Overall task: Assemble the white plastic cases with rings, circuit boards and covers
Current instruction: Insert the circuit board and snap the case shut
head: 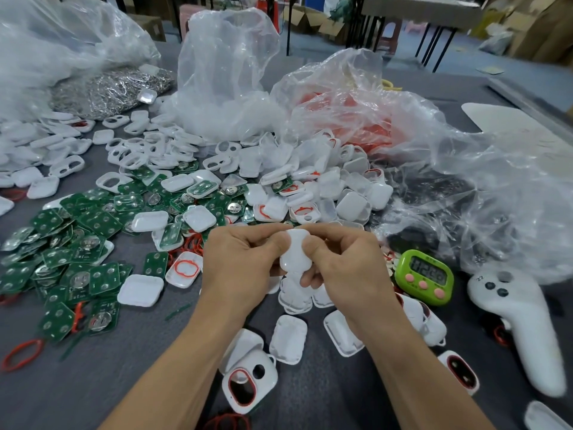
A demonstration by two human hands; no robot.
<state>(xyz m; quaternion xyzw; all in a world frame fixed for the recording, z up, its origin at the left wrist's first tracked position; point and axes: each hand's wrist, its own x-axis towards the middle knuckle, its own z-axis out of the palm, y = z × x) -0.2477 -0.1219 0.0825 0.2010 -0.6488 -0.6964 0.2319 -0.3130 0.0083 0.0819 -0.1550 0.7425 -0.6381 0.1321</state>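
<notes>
White case [296,254] held off the table [124,383], pinched between left hand [238,268] and right hand [347,268], both thumbs on its upper face. Green boards [77,243] heaped toward the left edge, several with a coin cell facing up. Loose red ring [21,355] by the left edge. Case halves [310,187] piled mid-table toward the far edge. Near edge: open shell [248,386] with a red ring seated in it, white cover [288,338] just beside.

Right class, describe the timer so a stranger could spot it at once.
Start at the crumpled clear bag on the right. Below its near edge, beside the right hand, sits the timer: the only lime-green thing, with three pink buttons.
</notes>
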